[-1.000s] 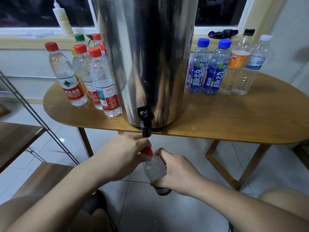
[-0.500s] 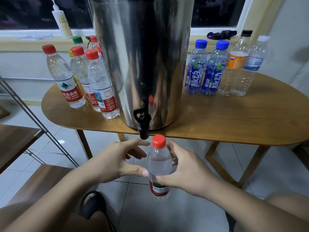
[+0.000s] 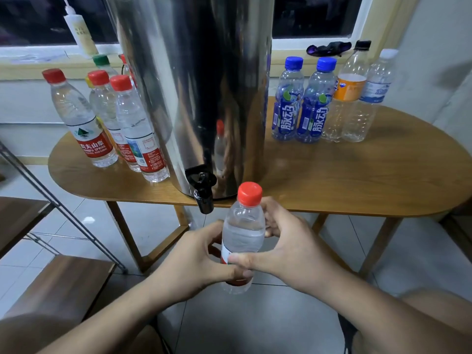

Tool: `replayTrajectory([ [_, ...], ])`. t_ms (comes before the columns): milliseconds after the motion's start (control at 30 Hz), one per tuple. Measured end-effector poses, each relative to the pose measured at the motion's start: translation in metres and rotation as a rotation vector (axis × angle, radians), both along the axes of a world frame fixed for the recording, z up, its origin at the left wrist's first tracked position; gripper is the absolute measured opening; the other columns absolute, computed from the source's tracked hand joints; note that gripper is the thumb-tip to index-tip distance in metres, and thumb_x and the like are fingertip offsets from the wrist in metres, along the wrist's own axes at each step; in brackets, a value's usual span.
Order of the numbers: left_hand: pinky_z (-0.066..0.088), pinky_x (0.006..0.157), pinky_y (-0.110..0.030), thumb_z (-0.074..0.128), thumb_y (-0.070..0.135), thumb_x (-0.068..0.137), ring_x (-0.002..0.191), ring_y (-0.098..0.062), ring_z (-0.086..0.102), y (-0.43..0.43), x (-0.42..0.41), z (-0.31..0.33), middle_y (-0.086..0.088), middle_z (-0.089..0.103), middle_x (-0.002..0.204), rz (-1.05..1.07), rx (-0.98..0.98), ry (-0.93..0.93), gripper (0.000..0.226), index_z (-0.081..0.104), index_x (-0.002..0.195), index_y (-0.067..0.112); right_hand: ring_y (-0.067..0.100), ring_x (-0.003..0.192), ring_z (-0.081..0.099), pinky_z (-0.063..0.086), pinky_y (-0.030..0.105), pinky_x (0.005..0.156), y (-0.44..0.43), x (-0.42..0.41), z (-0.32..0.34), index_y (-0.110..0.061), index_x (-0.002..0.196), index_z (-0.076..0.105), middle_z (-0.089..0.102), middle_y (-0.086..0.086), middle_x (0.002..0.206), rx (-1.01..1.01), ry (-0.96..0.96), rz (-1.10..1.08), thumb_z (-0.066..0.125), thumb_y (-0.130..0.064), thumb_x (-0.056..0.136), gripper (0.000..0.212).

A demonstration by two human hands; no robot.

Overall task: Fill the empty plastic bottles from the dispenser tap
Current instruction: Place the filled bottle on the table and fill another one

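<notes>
Both hands, left [image 3: 194,259] and right [image 3: 291,249], grip a capped, water-filled bottle [image 3: 242,233] upright just below and right of the tap [image 3: 203,192], while red-capped bottles [image 3: 138,134] holding water stand left of the urn [image 3: 201,85] and clear blue-capped bottles [image 3: 301,108] right.

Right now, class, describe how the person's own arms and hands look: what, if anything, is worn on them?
The left hand and right hand are bare: no gloves, rings, watch or bracelet visible. The left forearm and right forearm are bare too, no sleeve in view.
</notes>
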State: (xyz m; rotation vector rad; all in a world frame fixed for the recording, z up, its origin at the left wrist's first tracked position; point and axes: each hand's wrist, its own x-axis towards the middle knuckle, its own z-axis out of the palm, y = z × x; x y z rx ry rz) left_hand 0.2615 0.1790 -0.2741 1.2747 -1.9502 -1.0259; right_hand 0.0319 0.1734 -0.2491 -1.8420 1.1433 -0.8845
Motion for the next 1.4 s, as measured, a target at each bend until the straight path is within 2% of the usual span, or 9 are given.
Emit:
replayTrajectory([
  [200,0.063,0.090,-0.046,0.099,0.035,0.076,0.103,-0.015,0.077,-0.001,0.012,0.014,0.013,0.081,0.109,0.075,-0.034,-0.080,0.048,0.077,0.118,0.032,0.008,0.120,0.068,0.060,0.035,0.095,-0.004,0.003,-0.002,-0.045,0.134,0.057,0.071,-0.016,0.129,0.009,-0.008,0.027,0.098,-0.044,0.077,0.070],
  [400,0.056,0.087,-0.021,0.100,0.023,0.077,0.103,-0.011,0.077,0.003,0.034,0.045,0.016,0.082,0.109,-0.050,-0.050,-0.133,0.048,0.078,0.118,0.034,0.014,0.114,0.071,0.061,0.047,0.094,-0.011,0.005,-0.009,-0.046,0.136,0.056,0.072,-0.011,0.127,0.040,-0.007,0.077,0.095,-0.062,0.071,0.078],
  [533,0.058,0.096,-0.034,0.103,0.025,0.072,0.108,-0.015,0.077,0.002,0.056,0.063,0.014,0.081,0.114,-0.040,-0.086,-0.127,0.052,0.079,0.117,0.034,0.013,0.110,0.072,0.062,0.043,0.093,-0.013,0.006,-0.017,-0.044,0.139,0.056,0.071,-0.014,0.124,0.091,-0.003,0.092,0.089,-0.079,0.065,0.088],
  [700,0.061,0.099,-0.036,0.101,0.044,0.062,0.108,-0.017,0.079,-0.003,0.086,0.078,0.008,0.083,0.113,0.074,-0.133,0.050,0.058,0.079,0.116,0.041,0.014,0.108,0.074,0.062,0.042,0.094,-0.022,0.008,-0.026,-0.045,0.132,0.061,0.073,-0.012,0.121,0.106,-0.018,0.054,0.090,-0.065,0.078,0.064],
  [800,0.062,0.097,-0.030,0.105,0.023,0.065,0.109,-0.020,0.080,-0.010,0.101,0.080,0.005,0.083,0.113,0.182,-0.169,0.134,0.061,0.078,0.118,0.038,0.015,0.106,0.074,0.061,0.043,0.092,-0.026,0.011,-0.032,-0.045,0.129,0.063,0.073,-0.012,0.119,0.113,-0.018,0.036,0.089,-0.056,0.082,0.055],
  [867,0.062,0.103,-0.044,0.099,0.011,0.068,0.114,-0.026,0.079,-0.019,0.112,0.077,-0.002,0.082,0.121,0.254,-0.154,0.239,0.072,0.069,0.131,0.026,0.014,0.106,0.074,0.062,0.043,0.091,-0.027,0.012,-0.035,-0.045,0.128,0.064,0.073,-0.013,0.118,0.118,-0.002,0.043,0.088,-0.055,0.083,0.051],
  [967,0.056,0.106,-0.061,0.105,0.027,0.067,0.115,-0.031,0.078,-0.032,0.129,0.074,-0.008,0.080,0.123,0.344,-0.147,0.312,0.085,0.058,0.137,0.015,0.014,0.104,0.074,0.061,0.042,0.090,-0.027,0.014,-0.039,-0.043,0.125,0.065,0.072,-0.013,0.117,0.131,0.020,0.056,0.089,-0.049,0.086,0.046],
  [1100,0.061,0.098,-0.060,0.101,0.028,0.071,0.108,-0.026,0.080,-0.044,0.144,0.075,-0.003,0.082,0.118,0.519,-0.216,0.259,0.074,0.060,0.131,0.021,0.015,0.101,0.074,0.062,0.043,0.089,-0.027,0.016,-0.043,-0.040,0.122,0.067,0.074,-0.012,0.114,0.137,0.023,0.051,0.089,-0.041,0.088,0.041],
  [1400,0.063,0.095,-0.049,0.098,0.040,0.077,0.115,-0.018,0.071,-0.079,0.166,0.067,0.006,0.072,0.128,0.868,-0.329,0.073,0.065,0.068,0.134,0.027,0.015,0.101,0.074,0.061,0.043,0.090,-0.028,0.012,-0.049,-0.037,0.120,0.070,0.075,-0.011,0.114,0.136,0.040,0.071,0.088,-0.039,0.091,0.034],
])
